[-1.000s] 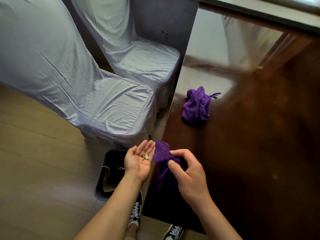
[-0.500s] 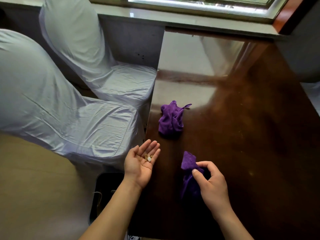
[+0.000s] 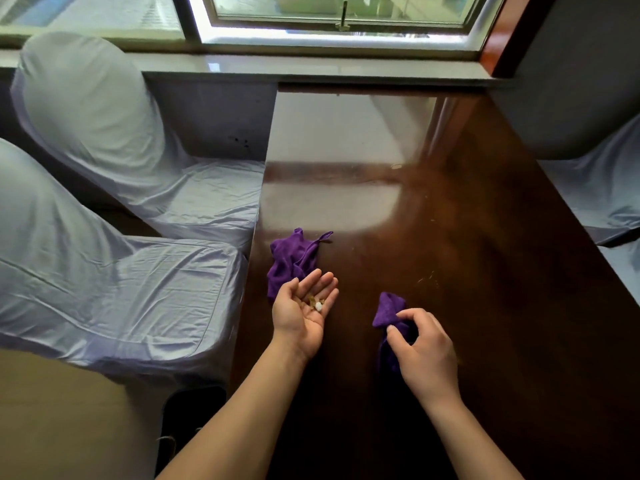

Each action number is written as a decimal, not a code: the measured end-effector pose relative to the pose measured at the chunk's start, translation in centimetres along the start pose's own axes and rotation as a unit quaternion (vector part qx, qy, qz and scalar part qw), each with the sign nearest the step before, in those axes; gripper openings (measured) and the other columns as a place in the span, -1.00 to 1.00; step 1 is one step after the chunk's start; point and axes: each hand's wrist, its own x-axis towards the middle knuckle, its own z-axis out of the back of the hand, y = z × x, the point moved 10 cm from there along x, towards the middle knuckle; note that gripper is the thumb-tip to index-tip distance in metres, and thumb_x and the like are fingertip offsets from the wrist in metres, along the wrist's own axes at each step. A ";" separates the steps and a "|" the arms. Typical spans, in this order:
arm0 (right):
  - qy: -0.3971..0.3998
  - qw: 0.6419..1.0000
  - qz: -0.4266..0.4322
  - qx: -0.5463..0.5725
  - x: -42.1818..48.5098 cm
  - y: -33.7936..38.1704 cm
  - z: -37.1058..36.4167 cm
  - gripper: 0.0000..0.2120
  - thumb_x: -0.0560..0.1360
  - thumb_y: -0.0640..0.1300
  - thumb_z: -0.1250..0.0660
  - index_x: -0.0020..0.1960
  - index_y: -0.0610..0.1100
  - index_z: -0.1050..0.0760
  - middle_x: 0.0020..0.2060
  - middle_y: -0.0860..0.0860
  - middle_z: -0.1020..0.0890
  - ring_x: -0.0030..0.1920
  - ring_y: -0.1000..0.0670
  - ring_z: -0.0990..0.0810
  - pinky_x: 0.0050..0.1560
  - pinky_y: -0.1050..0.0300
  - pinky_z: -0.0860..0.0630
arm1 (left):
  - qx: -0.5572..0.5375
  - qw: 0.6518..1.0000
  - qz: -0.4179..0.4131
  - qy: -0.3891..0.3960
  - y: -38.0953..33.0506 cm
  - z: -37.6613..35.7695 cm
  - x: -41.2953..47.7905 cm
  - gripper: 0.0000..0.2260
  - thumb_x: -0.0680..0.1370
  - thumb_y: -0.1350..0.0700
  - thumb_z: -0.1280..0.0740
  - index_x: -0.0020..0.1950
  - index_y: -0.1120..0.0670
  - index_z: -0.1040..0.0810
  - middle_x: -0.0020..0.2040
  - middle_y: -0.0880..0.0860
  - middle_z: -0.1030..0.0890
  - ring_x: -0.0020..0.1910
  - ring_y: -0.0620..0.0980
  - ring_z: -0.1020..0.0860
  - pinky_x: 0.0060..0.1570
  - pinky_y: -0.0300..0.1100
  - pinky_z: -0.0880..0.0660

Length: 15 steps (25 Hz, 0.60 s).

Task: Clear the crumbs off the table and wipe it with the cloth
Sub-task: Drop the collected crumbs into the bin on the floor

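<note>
Fingers [image 3: 323, 282] of our left hand [image 3: 299, 315] lie nearly straight and close together, palm up. They carry a small heap of crumbs [image 3: 316, 304], brown bits and one white piece, where the fingers meet the palm. We hold this hand above the table [image 3: 467, 220], near its left edge. From our view its fingertips overlap the near side of a crumpled purple cloth [image 3: 292, 259] that lies on the tabletop, with a thin strap pointing right.

Our right hand [image 3: 420, 351] is curled, with thumb and fingers pinching a second cloth [image 3: 389, 311], also purple. One folded corner stands up past the thumb, and the rest hangs dark under the palm, down toward the table. We cannot tell whether it touches the wood. The two hands are apart, with bare tabletop between them.

Beyond our right hand a few pale flecks [image 3: 427, 278] lie on the dark glossy wood. The far half of the table shines with glare from the window [image 3: 329, 15] above the sill [image 3: 311, 69].

Two chairs in pale covers [image 3: 114, 271] stand along the table's left side, and another [image 3: 588, 202] stands at the right. A dark shape [image 3: 194, 410] sits on the floor [image 3: 69, 427] under the nearest chair, too hidden for us to make out.
</note>
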 end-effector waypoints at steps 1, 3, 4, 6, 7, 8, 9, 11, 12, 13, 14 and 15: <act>0.006 1.000 0.003 0.000 0.4 0.0 -0.3 -0.85 0.46 -0.08 -0.42 0.00 0.01 -0.53 -0.08 0.12 -0.55 -0.05 0.05 -0.53 -0.13 0.18 -0.40 | 0.001 1.000 -0.004 -0.003 -0.1 -0.6 0.5 -0.61 0.59 0.08 -0.10 0.22 0.32 -0.51 0.10 0.33 -0.62 0.11 0.26 -0.60 0.07 0.06 -0.53; 0.022 1.000 0.006 0.011 0.8 0.0 -1.0 -0.85 0.45 -0.08 -0.42 -0.01 0.03 -0.52 -0.08 0.13 -0.56 -0.05 0.05 -0.53 -0.11 0.15 -0.44 | -0.006 1.000 -0.013 0.000 -1.0 -1.8 1.4 -0.61 0.58 0.08 -0.10 0.23 0.33 -0.50 0.11 0.34 -0.61 0.16 0.27 -0.57 0.11 0.07 -0.51; 0.029 0.999 0.006 0.017 0.9 -0.1 -1.3 -0.85 0.45 -0.07 -0.42 -0.01 0.04 -0.52 -0.08 0.13 -0.56 -0.04 0.05 -0.54 -0.11 0.14 -0.45 | -0.019 1.000 -0.020 0.006 -1.8 -2.3 1.7 -0.61 0.58 0.09 -0.10 0.22 0.33 -0.51 0.11 0.35 -0.61 0.17 0.28 -0.56 0.13 0.08 -0.50; 0.041 0.999 0.006 0.023 0.9 -0.3 -2.0 -0.85 0.44 -0.07 -0.43 -0.03 0.06 -0.52 -0.09 0.13 -0.56 -0.05 0.05 -0.54 -0.11 0.14 -0.45 | -0.052 0.998 -0.041 0.019 -4.0 -2.4 1.7 -0.62 0.56 0.11 -0.11 0.17 0.34 -0.52 0.08 0.36 -0.61 0.16 0.29 -0.57 0.16 0.13 -0.51; 0.043 0.999 0.009 0.023 0.8 -0.1 -2.4 -0.85 0.43 -0.07 -0.43 -0.04 0.06 -0.52 -0.10 0.13 -0.56 -0.06 0.05 -0.55 -0.12 0.14 -0.44 | -0.067 0.996 -0.053 0.024 -5.2 -1.7 1.3 -0.63 0.55 0.11 -0.11 0.15 0.35 -0.53 0.07 0.37 -0.61 0.14 0.30 -0.58 0.15 0.15 -0.52; 0.046 0.999 0.015 0.022 0.7 0.2 -2.8 -0.85 0.43 -0.08 -0.44 -0.04 0.06 -0.52 -0.11 0.13 -0.56 -0.07 0.04 -0.55 -0.13 0.15 -0.43 | -0.078 0.995 -0.064 0.026 -6.5 -0.5 0.8 -0.63 0.54 0.12 -0.12 0.14 0.36 -0.53 0.08 0.38 -0.61 0.13 0.31 -0.59 0.13 0.17 -0.54; 0.049 0.998 0.021 0.020 0.6 0.7 -3.3 -0.85 0.43 -0.08 -0.44 -0.05 0.05 -0.52 -0.11 0.13 -0.57 -0.07 0.04 -0.56 -0.13 0.15 -0.42 | -0.084 0.994 -0.074 0.021 -7.7 1.1 0.1 -0.63 0.54 0.12 -0.12 0.14 0.36 -0.53 0.09 0.38 -0.61 0.12 0.32 -0.59 0.10 0.18 -0.54; 0.059 0.998 0.030 0.022 0.7 2.2 -4.8 -0.85 0.42 -0.08 -0.45 -0.05 0.04 -0.53 -0.12 0.11 -0.58 -0.08 0.03 -0.56 -0.12 0.13 -0.43 | -0.091 0.991 -0.095 -0.008 -10.0 5.5 -1.2 -0.63 0.54 0.12 -0.11 0.12 0.36 -0.54 0.09 0.38 -0.61 0.12 0.32 -0.59 0.07 0.19 -0.55; 0.068 0.997 0.032 0.025 0.6 3.0 -5.7 -0.85 0.42 -0.08 -0.45 -0.05 0.04 -0.53 -0.12 0.10 -0.58 -0.09 0.03 -0.57 -0.12 0.12 -0.43 | -0.092 0.990 -0.104 -0.028 -10.9 7.9 -1.8 -0.62 0.54 0.11 -0.10 0.11 0.35 -0.54 0.08 0.38 -0.61 0.13 0.32 -0.58 0.08 0.18 -0.56; 0.079 0.996 0.035 0.029 0.4 3.8 -6.7 -0.85 0.42 -0.08 -0.45 -0.05 0.04 -0.53 -0.12 0.10 -0.59 -0.10 0.03 -0.57 -0.12 0.12 -0.43 | -0.093 0.988 -0.112 -0.048 -11.7 10.3 -2.4 -0.62 0.55 0.11 -0.09 0.11 0.35 -0.54 0.08 0.38 -0.61 0.14 0.32 -0.58 0.10 0.17 -0.55; 0.089 0.995 0.040 0.034 -0.1 4.6 -7.7 -0.85 0.41 -0.08 -0.46 -0.06 0.05 -0.53 -0.13 0.10 -0.59 -0.11 0.04 -0.57 -0.13 0.13 -0.43 | -0.094 0.986 -0.118 -0.067 -12.3 12.5 -2.9 -0.62 0.55 0.11 -0.09 0.12 0.35 -0.54 0.08 0.37 -0.61 0.15 0.31 -0.57 0.11 0.17 -0.53; 0.102 0.993 0.047 0.039 -0.8 5.5 -8.9 -0.84 0.41 -0.08 -0.46 -0.06 0.06 -0.53 -0.14 0.12 -0.59 -0.12 0.06 -0.57 -0.14 0.13 -0.42 | -0.097 0.984 -0.124 -0.084 -13.1 14.7 -3.4 -0.62 0.55 0.10 -0.09 0.13 0.35 -0.53 0.09 0.37 -0.61 0.15 0.31 -0.57 0.11 0.16 -0.51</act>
